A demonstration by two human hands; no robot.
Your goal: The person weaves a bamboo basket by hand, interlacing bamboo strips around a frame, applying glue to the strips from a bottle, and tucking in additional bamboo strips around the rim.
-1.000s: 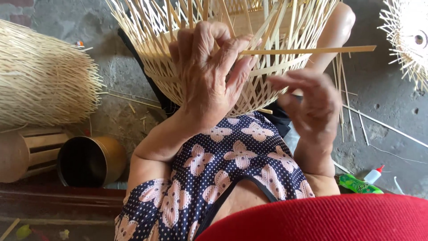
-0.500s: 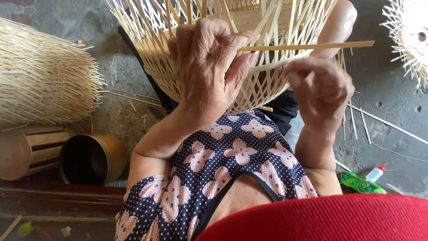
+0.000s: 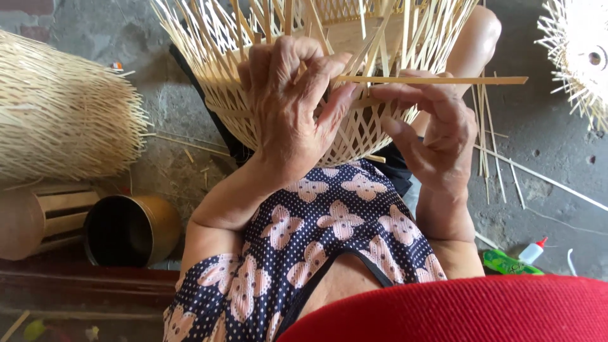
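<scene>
A half-woven bamboo basket point(image 3: 240, 95) with loose upright strips rests on my lap. My left hand point(image 3: 288, 107) lies against its woven wall, fingers pressing the strips. A long flat bamboo strip point(image 3: 456, 80) runs level across the basket towards the right. My right hand point(image 3: 437, 130) holds that strip between thumb and fingertips, just right of my left hand. The strip's inner end is hidden behind my left fingers.
A bundle of woven bamboo point(image 3: 60, 114) lies at the left, with a round dark tin point(image 3: 130, 228) and a slatted wooden cylinder point(image 3: 38, 218) below it. Another frayed basket point(image 3: 579, 54) sits top right. Loose strips point(image 3: 506, 171) and a green glue bottle point(image 3: 513, 261) lie on the concrete floor.
My right hand rose from below the strip to take hold of it by the basket wall. My left hand stayed pressed on the weave.
</scene>
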